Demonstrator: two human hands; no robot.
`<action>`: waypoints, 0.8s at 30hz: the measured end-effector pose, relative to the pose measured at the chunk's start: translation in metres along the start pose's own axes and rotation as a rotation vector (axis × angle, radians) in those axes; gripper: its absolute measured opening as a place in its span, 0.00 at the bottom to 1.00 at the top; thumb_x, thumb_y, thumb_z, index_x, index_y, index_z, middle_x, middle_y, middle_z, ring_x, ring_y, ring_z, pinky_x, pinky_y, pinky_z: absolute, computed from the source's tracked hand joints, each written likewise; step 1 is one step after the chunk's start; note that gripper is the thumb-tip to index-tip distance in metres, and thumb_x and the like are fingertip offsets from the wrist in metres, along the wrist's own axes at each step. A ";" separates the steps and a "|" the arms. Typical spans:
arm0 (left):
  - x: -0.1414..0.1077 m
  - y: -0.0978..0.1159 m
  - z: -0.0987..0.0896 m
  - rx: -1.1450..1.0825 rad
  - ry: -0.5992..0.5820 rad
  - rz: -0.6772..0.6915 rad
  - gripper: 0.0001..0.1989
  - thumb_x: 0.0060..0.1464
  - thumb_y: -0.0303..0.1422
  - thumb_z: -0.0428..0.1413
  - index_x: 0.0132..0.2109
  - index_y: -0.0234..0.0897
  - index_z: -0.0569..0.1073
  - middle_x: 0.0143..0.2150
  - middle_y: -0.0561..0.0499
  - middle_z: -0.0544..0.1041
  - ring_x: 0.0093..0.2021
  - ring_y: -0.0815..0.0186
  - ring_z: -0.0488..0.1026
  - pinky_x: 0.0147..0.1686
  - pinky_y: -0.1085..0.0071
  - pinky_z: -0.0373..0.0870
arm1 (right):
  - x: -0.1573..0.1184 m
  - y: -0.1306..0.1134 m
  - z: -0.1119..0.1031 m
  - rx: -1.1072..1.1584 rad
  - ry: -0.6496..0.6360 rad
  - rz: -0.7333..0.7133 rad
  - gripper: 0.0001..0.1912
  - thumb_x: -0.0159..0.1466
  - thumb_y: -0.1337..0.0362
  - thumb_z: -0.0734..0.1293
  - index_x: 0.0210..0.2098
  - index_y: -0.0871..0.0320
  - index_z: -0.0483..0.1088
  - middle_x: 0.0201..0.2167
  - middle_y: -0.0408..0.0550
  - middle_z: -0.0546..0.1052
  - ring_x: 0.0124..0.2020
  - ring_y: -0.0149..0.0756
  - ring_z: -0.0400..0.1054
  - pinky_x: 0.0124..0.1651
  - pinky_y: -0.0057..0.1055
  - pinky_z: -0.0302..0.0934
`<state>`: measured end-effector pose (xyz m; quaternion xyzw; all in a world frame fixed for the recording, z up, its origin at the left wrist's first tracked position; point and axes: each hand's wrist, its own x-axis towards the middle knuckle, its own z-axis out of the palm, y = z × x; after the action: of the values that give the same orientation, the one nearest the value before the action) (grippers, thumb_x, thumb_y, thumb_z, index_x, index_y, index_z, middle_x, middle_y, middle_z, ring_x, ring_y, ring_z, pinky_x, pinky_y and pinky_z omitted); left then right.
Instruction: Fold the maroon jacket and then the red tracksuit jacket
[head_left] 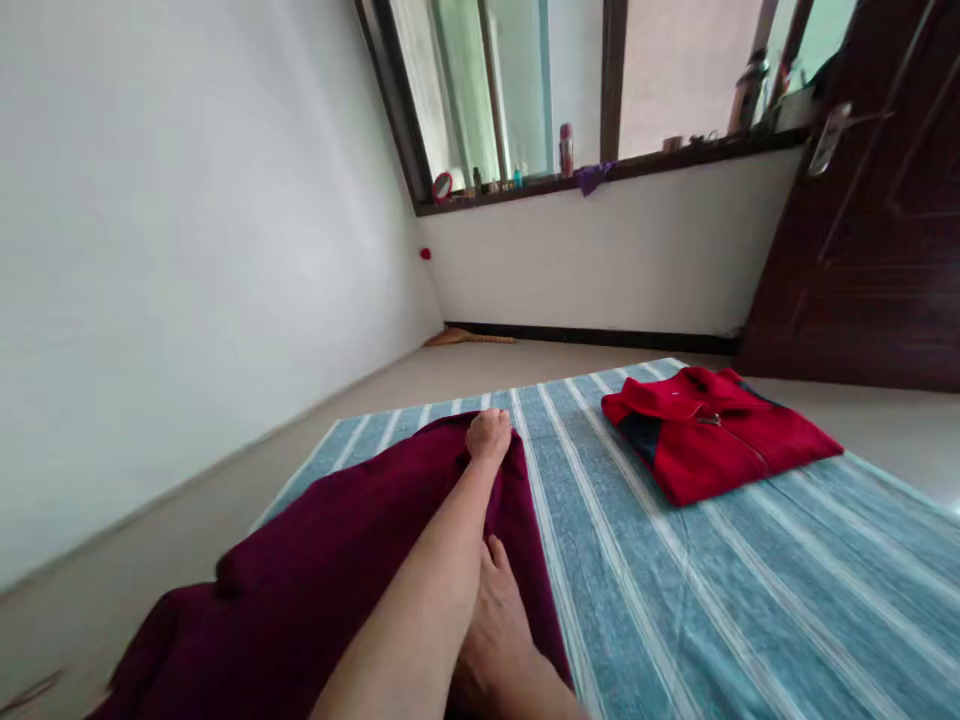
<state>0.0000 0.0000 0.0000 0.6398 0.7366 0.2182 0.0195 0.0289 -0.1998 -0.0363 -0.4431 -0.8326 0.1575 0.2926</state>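
A dark maroon garment [360,520] lies spread over the left part of the striped blue cloth, its near end running out of the bottom of the view. My left hand [489,434] is closed in a fist on the garment's far right corner. Its forearm stretches across the garment and partly over my right hand [496,610]. That right hand is lower down on the garment, near its right edge; its thumb side shows, pinched on the fabric, while the other fingers are mostly hidden behind the left forearm. A crease runs in the fabric between both hands.
A folded red jacket [712,430] with dark panels lies on the striped blue cloth [622,580] at the right. Behind are a broom [469,338] on the floor, a windowsill [637,167] with bottles and small items, and a dark red door [862,240]. A white wall [187,250] borders the left.
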 end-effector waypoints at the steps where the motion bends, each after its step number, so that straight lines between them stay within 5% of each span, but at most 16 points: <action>1: 0.001 0.000 0.000 -0.001 -0.006 -0.001 0.18 0.59 0.34 0.44 0.39 0.33 0.78 0.43 0.38 0.78 0.44 0.55 0.74 0.39 0.67 0.66 | 0.001 -0.001 -0.002 -0.001 -0.010 0.000 0.23 0.66 0.64 0.55 0.60 0.50 0.60 0.55 0.52 0.70 0.59 0.52 0.57 0.59 0.61 0.47; 8: 0.005 0.002 -0.002 -0.049 -0.007 -0.003 0.12 0.55 0.35 0.50 0.33 0.39 0.78 0.38 0.46 0.80 0.41 0.60 0.75 0.37 0.70 0.66 | 0.000 -0.004 -0.009 0.030 -0.035 0.024 0.23 0.65 0.63 0.56 0.59 0.52 0.61 0.55 0.53 0.69 0.58 0.53 0.58 0.59 0.60 0.49; 12: 0.008 0.004 -0.003 -0.099 0.024 -0.016 0.09 0.53 0.33 0.53 0.38 0.39 0.77 0.39 0.48 0.80 0.42 0.61 0.75 0.38 0.71 0.67 | -0.001 -0.004 -0.008 0.050 -0.007 0.014 0.25 0.64 0.62 0.57 0.61 0.52 0.59 0.55 0.54 0.69 0.56 0.54 0.59 0.58 0.60 0.50; 24: 0.019 -0.005 0.012 -0.230 0.015 0.163 0.23 0.48 0.17 0.48 0.50 0.37 0.72 0.43 0.51 0.79 0.45 0.68 0.75 0.46 0.75 0.69 | -0.003 -0.005 -0.017 0.086 -0.049 0.036 0.26 0.64 0.65 0.56 0.62 0.51 0.57 0.60 0.51 0.64 0.61 0.52 0.53 0.61 0.59 0.46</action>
<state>-0.0039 0.0209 -0.0082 0.6893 0.6525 0.3070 0.0695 0.0380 -0.2046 -0.0212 -0.4411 -0.8238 0.2095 0.2879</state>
